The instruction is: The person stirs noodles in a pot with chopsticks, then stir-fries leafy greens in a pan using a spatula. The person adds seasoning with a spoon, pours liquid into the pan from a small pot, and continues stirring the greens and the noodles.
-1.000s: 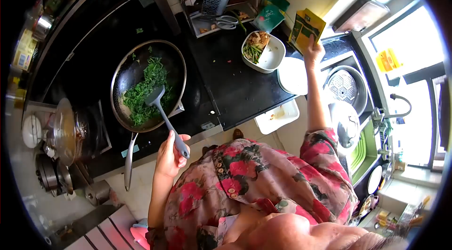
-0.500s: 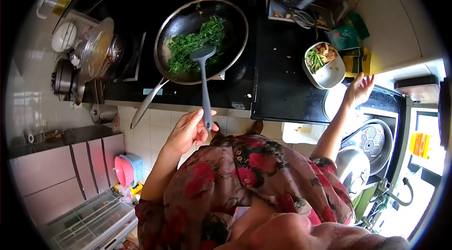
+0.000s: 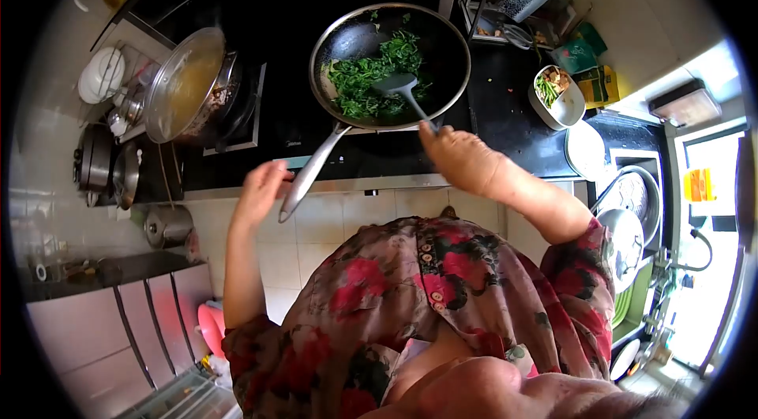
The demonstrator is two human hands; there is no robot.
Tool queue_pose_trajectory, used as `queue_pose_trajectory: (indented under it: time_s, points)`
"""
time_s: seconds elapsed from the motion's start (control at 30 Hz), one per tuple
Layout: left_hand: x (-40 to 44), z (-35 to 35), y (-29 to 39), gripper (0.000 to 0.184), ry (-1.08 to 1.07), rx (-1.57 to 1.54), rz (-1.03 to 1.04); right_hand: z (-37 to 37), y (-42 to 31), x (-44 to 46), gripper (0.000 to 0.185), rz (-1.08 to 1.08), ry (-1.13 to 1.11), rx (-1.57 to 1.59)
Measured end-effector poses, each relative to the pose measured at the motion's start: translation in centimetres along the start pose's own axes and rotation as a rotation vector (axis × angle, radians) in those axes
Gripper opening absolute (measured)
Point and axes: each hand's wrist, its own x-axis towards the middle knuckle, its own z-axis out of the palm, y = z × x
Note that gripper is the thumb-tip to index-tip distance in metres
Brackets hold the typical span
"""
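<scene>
So that the spatula (image 3: 404,92) reaches the greens (image 3: 369,75), presumably, the right hand (image 3: 464,157) clasps it at the pan's near rim (image 3: 380,128). The left hand (image 3: 263,188), loosely spread, flanks the handle (image 3: 313,172).

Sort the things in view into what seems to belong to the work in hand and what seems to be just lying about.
In the work:
round black pan with a silver metal handle
chopped green leaves
grey spatula, in the right hand

Apparently lying about:
white two-compartment dish
round clear lid
</scene>
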Motion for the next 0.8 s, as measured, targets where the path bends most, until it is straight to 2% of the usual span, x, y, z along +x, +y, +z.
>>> queue_pose_trajectory:
  time_s: [0.07, 0.13, 0.2, 0.23, 0.27, 0.33, 0.4, 0.43, 0.47, 0.53, 0.6, 0.67, 0.73, 0.8]
  points:
    - [-0.2, 0.7, -0.3, 0.041, -0.319, -0.380, -0.029, 1.2, 0.3, 1.0, 0.056, 0.145, -0.027, -0.168]
    - [-0.5, 1.4, 0.3, 0.041, -0.458, -0.626, -0.143, -2.0, 1.4, 1.3, 0.049, 0.180, -0.005, -0.096]
    - [0.4, 2.3, -0.7, 0.040, -0.512, -0.675, -0.153, -5.0, 1.6, 1.3, 0.045, 0.197, -0.097, 0.103]
    - [0.6, 2.6, -1.1, 0.036, -0.572, -0.795, -0.152, -6.6, 1.0, 0.5, 0.040, 0.168, 0.027, 0.154]
    - [0.4, 2.7, -0.9, 0.034, -0.565, -0.836, -0.220, -9.0, 0.3, 0.5, 0.036, 0.185, -0.104, 0.206]
    - [-0.2, 2.8, -0.6, 0.033, -0.569, -0.843, -0.206, -12.7, -1.9, 1.4, 0.028, 0.162, -0.296, 0.275]
    - [-0.3, 3.1, -0.7, 0.029, -0.596, -0.856, -0.188, -8.1, -2.8, 3.1, 0.008, -0.013, -0.036, 0.229]
    - [-0.4, 3.3, -0.8, 0.027, -0.583, -0.847, -0.168, -7.9, -4.0, 4.8, 0.003, -0.078, 0.009, 0.021]
    - [-0.5, 3.6, -0.9, 0.025, -0.567, -0.838, -0.148, -6.0, -4.0, 6.7, 0.003, -0.136, 0.127, -0.093]
    - [-0.5, 3.7, -0.9, 0.024, -0.561, -0.837, -0.149, -3.0, -2.7, 10.2, 0.006, 0.019, 0.033, -0.244]
    - [-0.6, 3.5, -0.7, 0.023, -0.539, -0.847, -0.146, -4.7, -0.4, 9.8, 0.008, 0.124, -0.022, -0.309]
    - [-0.8, 3.4, -0.5, 0.024, -0.547, -0.846, -0.154, -9.7, 1.2, 6.4, 0.010, 0.145, -0.018, -0.235]
    - [-0.6, 3.4, -0.7, 0.024, -0.540, -0.833, -0.147, -13.6, 2.0, 3.7, 0.012, 0.196, -0.190, -0.086]
    - [-0.5, 3.3, -0.8, 0.026, -0.586, -0.872, -0.155, -12.3, 3.1, 3.1, 0.009, 0.148, -0.189, -0.016]
